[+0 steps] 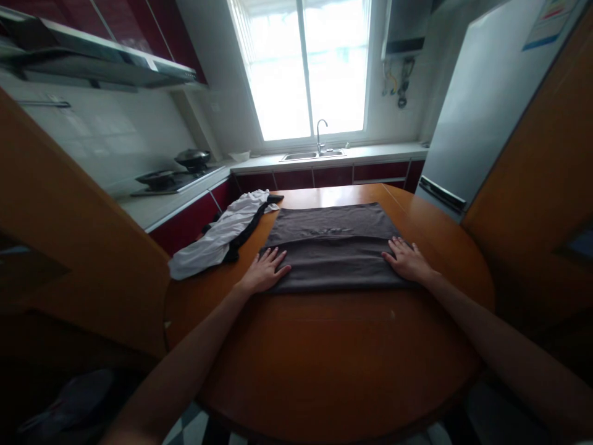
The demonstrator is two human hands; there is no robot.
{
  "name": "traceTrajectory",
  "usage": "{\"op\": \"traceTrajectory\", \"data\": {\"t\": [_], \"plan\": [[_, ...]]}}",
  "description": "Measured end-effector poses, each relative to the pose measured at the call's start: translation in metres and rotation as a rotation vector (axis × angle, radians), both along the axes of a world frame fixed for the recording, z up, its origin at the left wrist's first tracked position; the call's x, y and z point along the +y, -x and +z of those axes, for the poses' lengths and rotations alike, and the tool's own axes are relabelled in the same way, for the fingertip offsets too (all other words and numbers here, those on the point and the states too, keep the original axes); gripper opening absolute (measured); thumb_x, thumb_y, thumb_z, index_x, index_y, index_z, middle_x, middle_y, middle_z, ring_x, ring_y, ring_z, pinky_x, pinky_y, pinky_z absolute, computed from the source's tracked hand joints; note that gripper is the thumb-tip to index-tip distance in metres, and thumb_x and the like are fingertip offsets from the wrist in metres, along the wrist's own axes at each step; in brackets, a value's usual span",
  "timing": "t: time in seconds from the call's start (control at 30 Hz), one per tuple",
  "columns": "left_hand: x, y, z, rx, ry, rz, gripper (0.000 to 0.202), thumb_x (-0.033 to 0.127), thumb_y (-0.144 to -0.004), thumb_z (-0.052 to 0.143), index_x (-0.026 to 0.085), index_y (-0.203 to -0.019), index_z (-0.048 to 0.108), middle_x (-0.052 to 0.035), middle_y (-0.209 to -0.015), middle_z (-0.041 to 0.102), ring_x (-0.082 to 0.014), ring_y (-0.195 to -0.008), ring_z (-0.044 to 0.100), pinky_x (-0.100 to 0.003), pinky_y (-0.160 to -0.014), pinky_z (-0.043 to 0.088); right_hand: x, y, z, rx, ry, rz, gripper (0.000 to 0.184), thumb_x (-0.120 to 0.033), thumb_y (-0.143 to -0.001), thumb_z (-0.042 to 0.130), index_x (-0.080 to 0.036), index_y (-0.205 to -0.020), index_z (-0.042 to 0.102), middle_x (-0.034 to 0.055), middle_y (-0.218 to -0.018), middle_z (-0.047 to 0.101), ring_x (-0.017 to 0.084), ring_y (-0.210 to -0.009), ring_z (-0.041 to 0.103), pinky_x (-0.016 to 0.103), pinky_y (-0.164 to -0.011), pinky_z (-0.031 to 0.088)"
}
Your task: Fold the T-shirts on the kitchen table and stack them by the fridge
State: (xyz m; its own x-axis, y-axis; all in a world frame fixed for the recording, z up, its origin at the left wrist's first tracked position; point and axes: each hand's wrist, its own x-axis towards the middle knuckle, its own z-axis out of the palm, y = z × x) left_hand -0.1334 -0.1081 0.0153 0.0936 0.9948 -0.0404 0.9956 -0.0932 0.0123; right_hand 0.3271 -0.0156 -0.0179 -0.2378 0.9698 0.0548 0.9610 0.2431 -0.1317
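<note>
A dark grey piece of cloth (338,262), which looks like a garment, lies spread on the wooden table (343,358). Its near part is folded over, making a straight edge across the middle. My left hand (265,272) rests flat on the left end of the folded part, fingers spread. On the right end lies my right hand (407,261), also flat with its fingers apart. Neither hand grips the cloth. Small wrinkles show on the single layer beyond the fold.
White and black clothes (227,232) lie heaped at the table's left edge. Behind the table runs a counter with a sink (312,156) and tap. Pans (192,159) stand on the stove at left. A fridge (491,93) stands at right.
</note>
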Motion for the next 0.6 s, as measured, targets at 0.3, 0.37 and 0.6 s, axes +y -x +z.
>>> {"op": "traceTrajectory", "data": {"t": [0.3, 0.37, 0.6], "plan": [[-0.002, -0.016, 0.005, -0.026, -0.112, -0.085, 0.072, 0.065, -0.101, 0.029, 0.021, -0.158, 0.035, -0.0120, -0.165, 0.028, -0.0341, -0.153, 0.021, -0.059, -0.121, 0.017, -0.018, 0.021, 0.010, 0.045, -0.287, 0.048, 0.061, -0.041, -0.103, 0.030, -0.007, -0.152, 0.043, 0.0178, -0.161, 0.035, 0.029, -0.152, 0.026, 0.055, -0.123, 0.015], [-0.008, -0.031, 0.008, -0.075, -0.188, -0.181, 0.068, 0.061, -0.103, 0.030, 0.022, -0.158, 0.034, -0.0100, -0.165, 0.030, -0.0304, -0.154, 0.021, -0.056, -0.123, 0.017, -0.028, 0.035, 0.012, 0.110, -0.349, 0.134, 0.059, -0.038, -0.103, 0.029, -0.009, -0.152, 0.043, 0.0161, -0.161, 0.037, 0.027, -0.151, 0.028, 0.051, -0.123, 0.019], [-0.027, -0.079, 0.000, -0.134, -0.124, -0.391, 0.063, 0.061, -0.104, 0.032, 0.030, -0.158, 0.034, -0.0062, -0.165, 0.028, -0.0283, -0.154, 0.022, -0.054, -0.123, 0.019, -0.058, 0.076, 0.009, 0.141, -0.240, 0.481, 0.059, -0.044, -0.104, 0.036, -0.014, -0.155, 0.040, 0.0141, -0.163, 0.032, 0.025, -0.152, 0.028, 0.048, -0.122, 0.024]]}}
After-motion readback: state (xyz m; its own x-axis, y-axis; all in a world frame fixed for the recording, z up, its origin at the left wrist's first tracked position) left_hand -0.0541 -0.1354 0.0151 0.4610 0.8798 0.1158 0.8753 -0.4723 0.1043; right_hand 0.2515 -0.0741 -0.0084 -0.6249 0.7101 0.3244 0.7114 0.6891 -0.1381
